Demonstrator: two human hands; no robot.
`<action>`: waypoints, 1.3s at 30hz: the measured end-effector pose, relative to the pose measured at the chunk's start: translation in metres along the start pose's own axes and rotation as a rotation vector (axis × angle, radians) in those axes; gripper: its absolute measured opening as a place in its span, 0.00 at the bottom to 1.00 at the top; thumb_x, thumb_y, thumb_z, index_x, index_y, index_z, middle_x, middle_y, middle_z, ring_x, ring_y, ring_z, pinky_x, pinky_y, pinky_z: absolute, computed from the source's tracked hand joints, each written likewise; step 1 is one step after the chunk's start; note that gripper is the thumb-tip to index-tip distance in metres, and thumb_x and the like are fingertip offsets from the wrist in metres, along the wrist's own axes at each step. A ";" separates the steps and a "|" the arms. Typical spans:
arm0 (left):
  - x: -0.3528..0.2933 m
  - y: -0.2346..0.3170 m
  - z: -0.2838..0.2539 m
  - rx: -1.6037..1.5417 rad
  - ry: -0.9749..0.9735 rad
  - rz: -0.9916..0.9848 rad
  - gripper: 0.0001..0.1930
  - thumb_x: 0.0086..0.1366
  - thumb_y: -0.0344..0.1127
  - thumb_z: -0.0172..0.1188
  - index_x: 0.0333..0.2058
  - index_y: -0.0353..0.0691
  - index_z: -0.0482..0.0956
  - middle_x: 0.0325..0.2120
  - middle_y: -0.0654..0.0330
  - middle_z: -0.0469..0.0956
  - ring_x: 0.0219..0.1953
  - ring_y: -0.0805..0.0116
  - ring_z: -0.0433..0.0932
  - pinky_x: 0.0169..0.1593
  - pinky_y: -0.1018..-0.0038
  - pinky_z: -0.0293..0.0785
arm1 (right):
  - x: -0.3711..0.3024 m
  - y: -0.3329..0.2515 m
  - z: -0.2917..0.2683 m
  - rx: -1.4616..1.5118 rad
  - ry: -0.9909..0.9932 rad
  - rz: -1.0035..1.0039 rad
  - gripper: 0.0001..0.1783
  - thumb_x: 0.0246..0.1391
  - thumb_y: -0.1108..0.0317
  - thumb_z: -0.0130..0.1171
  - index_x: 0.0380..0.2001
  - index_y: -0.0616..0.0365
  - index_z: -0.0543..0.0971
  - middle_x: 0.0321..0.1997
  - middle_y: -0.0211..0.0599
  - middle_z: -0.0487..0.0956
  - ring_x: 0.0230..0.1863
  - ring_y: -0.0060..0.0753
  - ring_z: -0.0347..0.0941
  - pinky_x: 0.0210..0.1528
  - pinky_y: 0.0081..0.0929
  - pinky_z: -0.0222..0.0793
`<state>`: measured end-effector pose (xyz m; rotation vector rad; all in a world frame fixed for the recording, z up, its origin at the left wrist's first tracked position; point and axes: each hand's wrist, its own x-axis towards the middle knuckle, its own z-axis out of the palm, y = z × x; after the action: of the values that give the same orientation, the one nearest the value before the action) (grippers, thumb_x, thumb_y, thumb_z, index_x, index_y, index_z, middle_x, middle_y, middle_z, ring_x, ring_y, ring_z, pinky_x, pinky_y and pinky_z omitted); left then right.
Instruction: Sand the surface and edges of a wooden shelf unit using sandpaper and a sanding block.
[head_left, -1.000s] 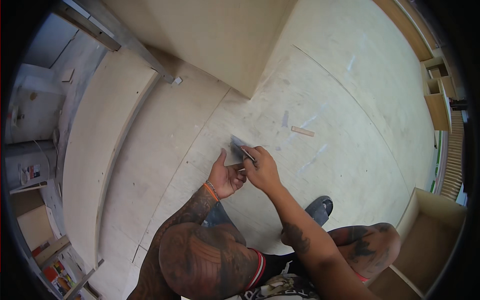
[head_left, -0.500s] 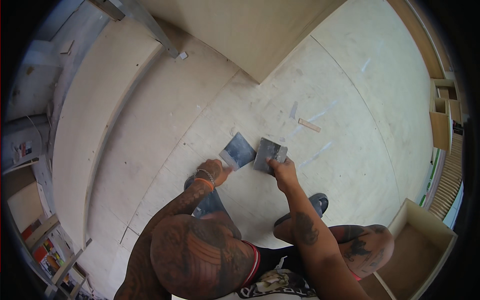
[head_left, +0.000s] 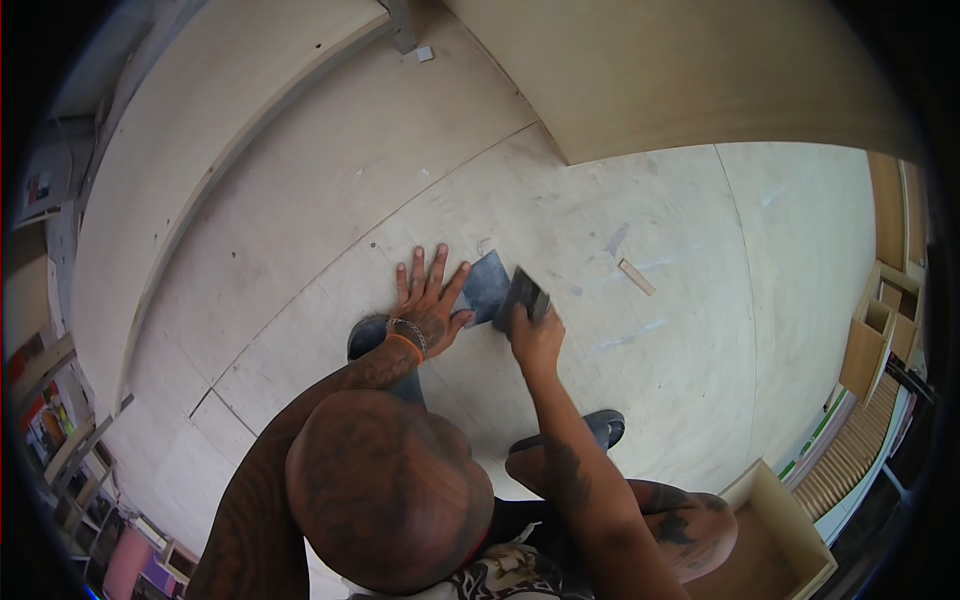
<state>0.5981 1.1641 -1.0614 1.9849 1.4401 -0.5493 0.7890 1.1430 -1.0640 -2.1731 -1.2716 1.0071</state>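
My left hand (head_left: 430, 301) lies flat with fingers spread on the pale wooden panel (head_left: 330, 330), thumb and forefinger at the edge of a dark blue-grey square sheet (head_left: 488, 284). My right hand (head_left: 538, 338) is closed around a flat, dark grey square piece (head_left: 521, 296). It is tilted up on edge close to the sheet's right side; whether the two touch I cannot tell. The exact kind of either square does not show. Whitish smears mark the panel around them.
A small wooden strip (head_left: 636, 277) lies to the right. A large pale box-like panel (head_left: 690, 80) stands ahead, and a long curved-looking board (head_left: 190, 150) runs along the left. An open wooden drawer (head_left: 770, 540) is at lower right. My shoe (head_left: 605, 428) rests on the panel.
My left hand has gone from loosely curled beside the sheet to flat and spread against it. In my right hand the dark piece has turned from lying nearly flat to tilted. The view has shifted.
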 end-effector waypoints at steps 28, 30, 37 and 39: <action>0.002 -0.005 0.000 -0.053 -0.062 -0.013 0.38 0.71 0.60 0.42 0.73 0.55 0.39 0.73 0.49 0.29 0.74 0.40 0.25 0.70 0.40 0.23 | 0.030 -0.032 -0.002 -0.052 -0.043 -0.363 0.21 0.51 0.71 0.57 0.49 0.66 0.76 0.45 0.63 0.79 0.45 0.67 0.75 0.47 0.48 0.72; 0.002 -0.002 0.001 -0.037 0.031 0.024 0.38 0.72 0.60 0.41 0.73 0.55 0.39 0.73 0.50 0.28 0.74 0.41 0.25 0.70 0.40 0.23 | 0.039 -0.046 0.001 -0.019 -0.015 -0.409 0.21 0.52 0.71 0.55 0.51 0.60 0.78 0.45 0.60 0.80 0.43 0.65 0.77 0.44 0.47 0.74; 0.005 0.001 -0.007 -0.062 -0.126 -0.001 0.38 0.72 0.59 0.40 0.73 0.55 0.38 0.73 0.50 0.27 0.73 0.41 0.23 0.70 0.41 0.22 | 0.044 -0.017 0.003 -0.040 0.054 -0.532 0.13 0.51 0.69 0.57 0.37 0.67 0.78 0.32 0.61 0.80 0.35 0.67 0.77 0.37 0.46 0.74; 0.003 -0.001 -0.006 -0.040 -0.032 0.011 0.38 0.72 0.59 0.40 0.73 0.55 0.37 0.73 0.50 0.27 0.73 0.41 0.23 0.70 0.41 0.22 | 0.043 -0.037 0.010 0.015 0.087 -0.398 0.12 0.51 0.67 0.57 0.35 0.66 0.79 0.31 0.62 0.79 0.35 0.67 0.77 0.38 0.47 0.74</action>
<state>0.5978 1.1704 -1.0588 1.9427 1.4095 -0.5412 0.7741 1.1991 -1.0618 -1.8266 -1.5655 0.7485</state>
